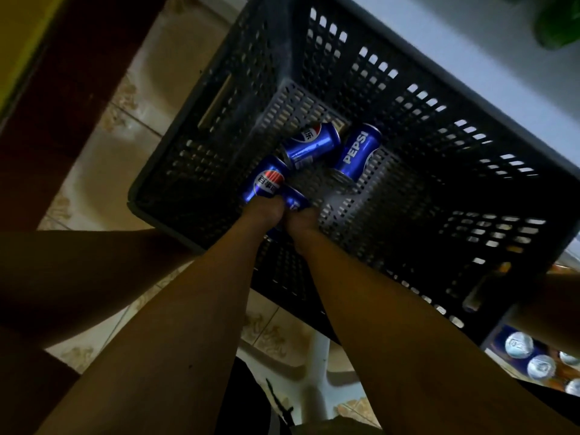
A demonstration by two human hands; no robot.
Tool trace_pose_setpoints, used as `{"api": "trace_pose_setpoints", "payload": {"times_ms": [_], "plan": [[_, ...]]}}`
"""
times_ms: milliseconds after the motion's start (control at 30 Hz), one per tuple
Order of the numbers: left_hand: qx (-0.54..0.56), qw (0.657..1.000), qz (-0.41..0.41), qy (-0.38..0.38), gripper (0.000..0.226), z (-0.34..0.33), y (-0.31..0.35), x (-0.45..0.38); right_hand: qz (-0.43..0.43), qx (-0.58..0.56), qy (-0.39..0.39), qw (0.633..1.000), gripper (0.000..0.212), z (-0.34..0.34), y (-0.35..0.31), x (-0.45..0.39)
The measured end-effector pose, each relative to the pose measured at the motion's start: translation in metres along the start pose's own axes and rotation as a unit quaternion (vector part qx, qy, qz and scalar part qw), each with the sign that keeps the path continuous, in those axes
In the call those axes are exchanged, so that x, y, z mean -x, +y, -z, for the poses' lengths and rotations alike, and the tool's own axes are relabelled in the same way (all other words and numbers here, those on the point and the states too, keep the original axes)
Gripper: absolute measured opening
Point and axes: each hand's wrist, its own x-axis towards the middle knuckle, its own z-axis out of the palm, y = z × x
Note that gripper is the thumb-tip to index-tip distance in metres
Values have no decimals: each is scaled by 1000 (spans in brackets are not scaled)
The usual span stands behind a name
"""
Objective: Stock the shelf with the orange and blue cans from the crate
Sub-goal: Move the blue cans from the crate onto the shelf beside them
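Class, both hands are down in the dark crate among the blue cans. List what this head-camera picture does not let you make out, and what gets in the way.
- Fingers of the left hand and right hand: turned away, behind the hands' backs.
- Can under the right hand: mostly covered.
- Crate near wall and floor below it: hidden by forearms, in shadow.
- Shelf cans: only tops show, cut off at the right edge.
- Orange cans: none made out.
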Motion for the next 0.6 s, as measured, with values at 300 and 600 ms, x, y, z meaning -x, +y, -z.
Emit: {"api": "trace_pose_setpoints", "payload": {"times_ms": [300,600], "plan": [[5,997,-71,0,55,22,34,50,128,-107,-69,984,37,68,-30,55],[59,967,-247,19,39,54,100,165,163,-272,-237,918,46,166,-103,173]]}}
